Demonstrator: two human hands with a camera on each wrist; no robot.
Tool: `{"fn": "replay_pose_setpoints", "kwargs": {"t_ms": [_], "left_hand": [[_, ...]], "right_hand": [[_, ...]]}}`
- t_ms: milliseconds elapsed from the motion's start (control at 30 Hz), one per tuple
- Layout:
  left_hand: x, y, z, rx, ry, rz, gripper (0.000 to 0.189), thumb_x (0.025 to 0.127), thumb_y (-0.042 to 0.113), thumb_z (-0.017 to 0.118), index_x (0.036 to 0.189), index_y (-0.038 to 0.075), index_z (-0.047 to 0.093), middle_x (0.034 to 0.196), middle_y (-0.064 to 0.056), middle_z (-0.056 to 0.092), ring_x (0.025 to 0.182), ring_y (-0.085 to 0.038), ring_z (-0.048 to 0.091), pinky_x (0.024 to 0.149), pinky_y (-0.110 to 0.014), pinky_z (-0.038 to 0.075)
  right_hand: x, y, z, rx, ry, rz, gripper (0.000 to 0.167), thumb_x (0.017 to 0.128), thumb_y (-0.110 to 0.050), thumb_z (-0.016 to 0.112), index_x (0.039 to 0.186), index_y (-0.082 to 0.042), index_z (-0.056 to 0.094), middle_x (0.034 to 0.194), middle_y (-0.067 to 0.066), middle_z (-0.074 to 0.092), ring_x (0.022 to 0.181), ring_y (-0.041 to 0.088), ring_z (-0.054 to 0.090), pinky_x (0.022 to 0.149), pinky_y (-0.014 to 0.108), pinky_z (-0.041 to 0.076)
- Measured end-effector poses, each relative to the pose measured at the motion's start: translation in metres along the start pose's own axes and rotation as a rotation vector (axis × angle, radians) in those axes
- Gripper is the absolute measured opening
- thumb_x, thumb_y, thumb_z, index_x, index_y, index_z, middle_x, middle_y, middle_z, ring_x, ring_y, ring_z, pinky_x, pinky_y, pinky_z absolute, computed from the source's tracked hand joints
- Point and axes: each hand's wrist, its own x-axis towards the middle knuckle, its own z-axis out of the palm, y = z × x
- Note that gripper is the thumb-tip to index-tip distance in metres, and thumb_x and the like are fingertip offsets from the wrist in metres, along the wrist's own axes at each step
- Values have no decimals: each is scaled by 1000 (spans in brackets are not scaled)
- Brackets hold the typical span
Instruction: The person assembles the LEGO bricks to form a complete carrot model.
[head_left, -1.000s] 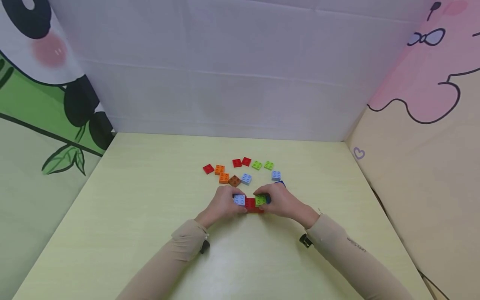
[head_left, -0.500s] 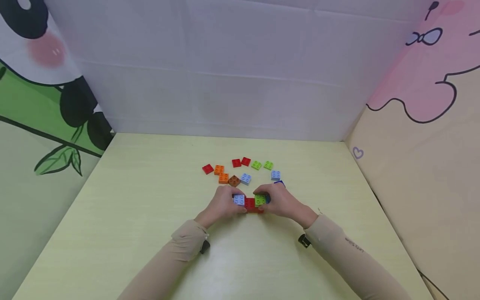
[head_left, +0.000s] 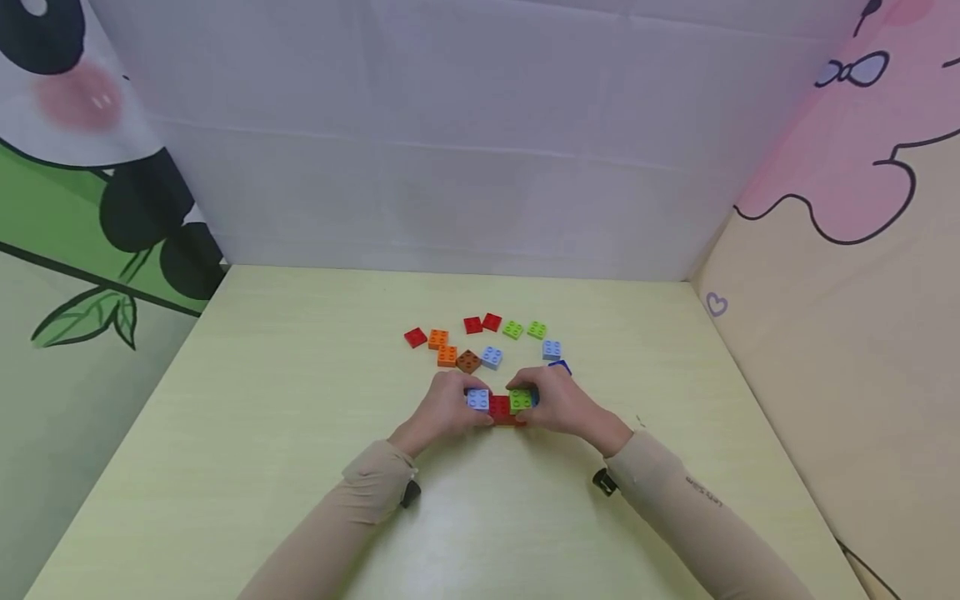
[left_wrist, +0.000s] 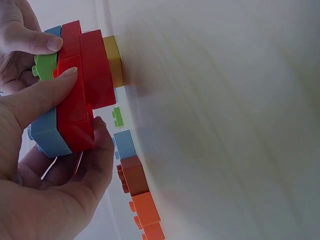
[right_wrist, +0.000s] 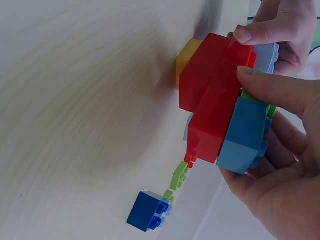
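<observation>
Both hands hold one built-up stack of toy building bricks at the near middle of the table. Red bricks [left_wrist: 97, 67] form its body, with a yellow brick [left_wrist: 113, 60] underneath. My left hand [head_left: 444, 407] grips the left end, thumb on the red side, by a light blue brick [head_left: 477, 399] on top. On the right end, my right hand [head_left: 564, 403] pinches the stack around a green brick [head_left: 521, 401] and a blue brick [right_wrist: 242, 135], its thumb at the edge of the red. Fingers behind the stack are partly hidden in the head view.
Loose bricks lie just beyond the hands: red [head_left: 416, 337], orange [head_left: 447, 356], brown [head_left: 468, 361], light blue [head_left: 492, 357], green [head_left: 537, 330] and dark blue [right_wrist: 145, 211]. A white backdrop [head_left: 450, 208] stands behind the table, with printed panels at both sides.
The right forearm has shifted very slightly to the left. Both hands keep their hold on the brick stack, and the loose bricks stay where they were.
</observation>
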Motion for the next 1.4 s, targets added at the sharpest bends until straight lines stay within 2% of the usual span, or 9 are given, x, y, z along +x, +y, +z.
{"fn": "replay_pose_setpoints", "kwargs": {"t_ms": [367,800,1200,1400], "left_hand": [[5,-5,-7,-1,-7,-1,39,69,20,87,104,12,73,100,0,57,98,-20,46,80,-36,43],[11,-12,-10,-9,-11,-9,40,69,20,87,105,12,73,102,-1,56,99,-21,46,81,-37,42],[17,-16,-15,-16,-30,12,38,69,20,87,103,13,73,99,0,57,97,-20,47,81,-37,43],[19,-24,-11,-18,-22,57,37,69,20,87,103,13,72,98,1,58,96,-20,49,80,-36,43]], "right_hand": [[9,-3,0,7,-9,14,39,74,-14,84,110,-10,70,103,-3,68,92,13,56,81,30,47],[18,6,9,54,-4,72,37,75,-19,83,110,-15,70,106,-7,66,97,14,55,83,33,47],[22,11,17,119,31,124,38,75,-21,83,111,-15,71,106,-8,66,97,14,53,83,33,46],[23,12,22,122,39,131,37,76,-21,82,110,-15,70,107,-8,64,98,15,53,84,35,46]]}}
